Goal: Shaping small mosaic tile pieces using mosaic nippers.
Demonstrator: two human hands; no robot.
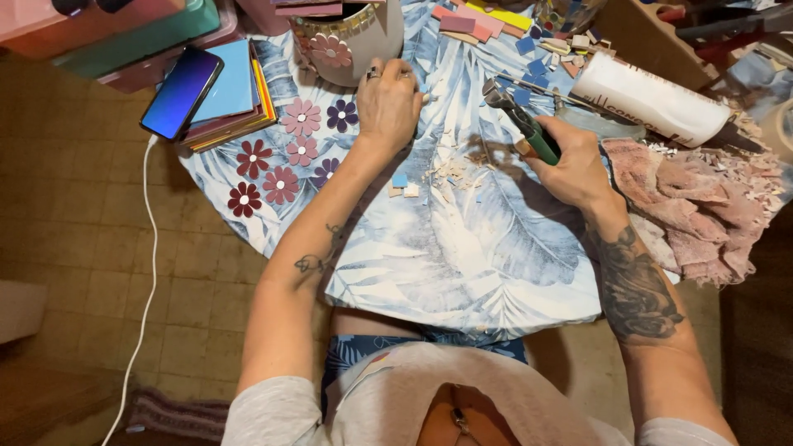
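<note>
The right hand [574,169] is closed around a pair of nippers [522,124] with green handles; the grey metal head points up and to the left, over the tabletop [462,248], which is round and covered with a blue and white leaf-print cloth. The handles go into the fist, so their ends are hidden. The left hand [387,103] lies palm down on the cloth, just beside a grey pot [351,41] decorated with one pink flower. Its fingers [388,74] are bent at the far end, and I cannot tell if they pinch something small; two rings are visible on them.

Between the two hands there is a small heap of pale tile chips [450,169], too many and too small to count, and two little square pieces [405,183], one blue and one whitish. To the left of the left hand I count eight flower-shaped tiles [281,157] in pink, dark red and purple. A phone [182,91] with a white cable rests on a stack of coloured sheets [239,99]. On the right lie one white tube [652,99] and a pink cloth [694,198] with crumbs on it. At the top, strips and squares of coloured tile [496,25] are cut off by the picture edge, and the objects in the corners are hard to make out.
</note>
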